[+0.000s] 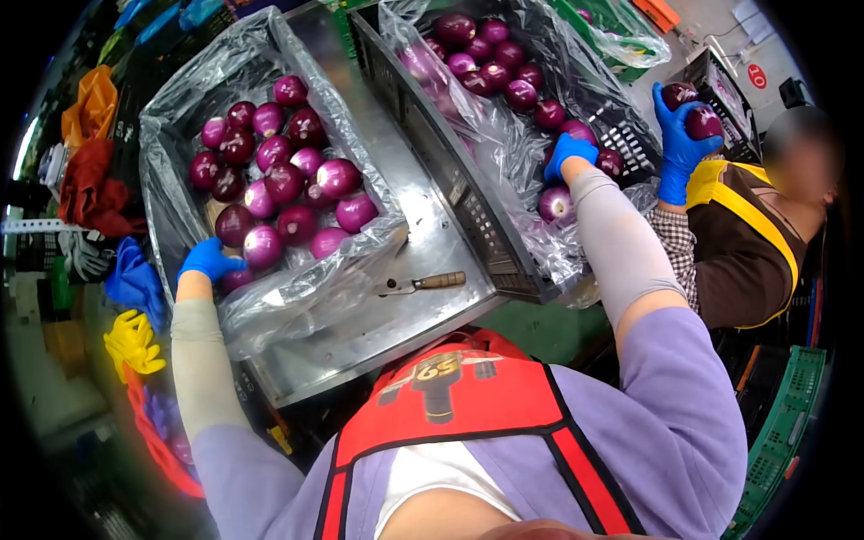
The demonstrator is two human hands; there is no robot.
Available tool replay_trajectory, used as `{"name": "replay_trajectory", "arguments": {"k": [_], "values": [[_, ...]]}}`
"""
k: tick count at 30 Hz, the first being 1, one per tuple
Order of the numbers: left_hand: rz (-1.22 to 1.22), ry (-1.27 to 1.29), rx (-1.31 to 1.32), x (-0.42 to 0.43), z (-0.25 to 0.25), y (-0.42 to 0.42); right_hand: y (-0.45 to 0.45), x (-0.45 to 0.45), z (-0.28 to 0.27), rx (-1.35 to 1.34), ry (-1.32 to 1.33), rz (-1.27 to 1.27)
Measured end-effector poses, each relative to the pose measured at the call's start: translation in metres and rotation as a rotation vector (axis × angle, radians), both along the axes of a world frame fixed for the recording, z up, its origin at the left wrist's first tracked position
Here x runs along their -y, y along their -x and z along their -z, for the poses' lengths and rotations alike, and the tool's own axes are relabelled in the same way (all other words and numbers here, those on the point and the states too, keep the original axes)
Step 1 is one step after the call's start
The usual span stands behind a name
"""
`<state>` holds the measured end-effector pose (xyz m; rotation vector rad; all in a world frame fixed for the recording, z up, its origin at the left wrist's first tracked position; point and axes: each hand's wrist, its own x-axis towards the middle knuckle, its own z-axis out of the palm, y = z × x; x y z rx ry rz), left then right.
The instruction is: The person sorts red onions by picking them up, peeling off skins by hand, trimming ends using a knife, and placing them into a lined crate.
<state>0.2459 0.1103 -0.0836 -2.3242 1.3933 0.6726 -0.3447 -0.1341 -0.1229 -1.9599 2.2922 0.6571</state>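
Metal table (337, 358), knife (421, 283) between crates.

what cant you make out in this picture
All in the head view:
- left hand: its palm and grip, hidden by the back of the hand
- right hand: its palm, hidden the same way
- left crate's floor: mostly covered by onions and plastic liner
- round red sign: mark too small to read

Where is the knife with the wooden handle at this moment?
In the head view, the knife lies on the metal table, between the plastic liner of the left crate and the black crate on the right.
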Motion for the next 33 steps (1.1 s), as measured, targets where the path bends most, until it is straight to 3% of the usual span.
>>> {"name": "replay_trajectory", "arguments": {"k": [2,5,8,9,11,14,17,24,28,33], "values": [[-0.058,0.055,-0.025,0.0,-0.008,-0.001,-0.008,0.006,-0.011,0.187,-0.007,0.038],[-0.106,0.202,-0.017,-0.003,-0.011,0.002,-0.018,0.025,-0.006,0.689,0.153,-0.104],[0.034,0.698,-0.016,0.0,-0.014,0.001,-0.067,-0.001,-0.057,1.125,0.402,-0.37],[0.057,0.784,-0.059,0.008,-0.025,0.011,-0.08,-0.011,-0.067,1.414,0.391,-0.4],[0.071,0.957,-0.24,0.024,-0.064,0.063,-0.101,-0.037,-0.097,1.634,0.426,-0.504],[0.117,1.141,-0.515,0.043,-0.102,0.141,-0.12,-0.073,-0.127,1.78,0.43,-0.6],[0.155,1.18,-0.946,0.059,-0.106,0.196,-0.13,-0.096,-0.131,1.861,0.364,-0.652],[0.192,0.757,-1.51,0.083,-0.105,0.246,-0.133,-0.106,-0.116,1.842,0.439,-0.743],[0.067,0.653,-1.613,0.084,-0.101,0.264,-0.133,-0.101,-0.111,1.697,0.573,-0.831],[0.011,0.806,-1.816,0.092,-0.063,0.271,-0.136,-0.099,-0.116,1.512,0.642,-0.965]]}}
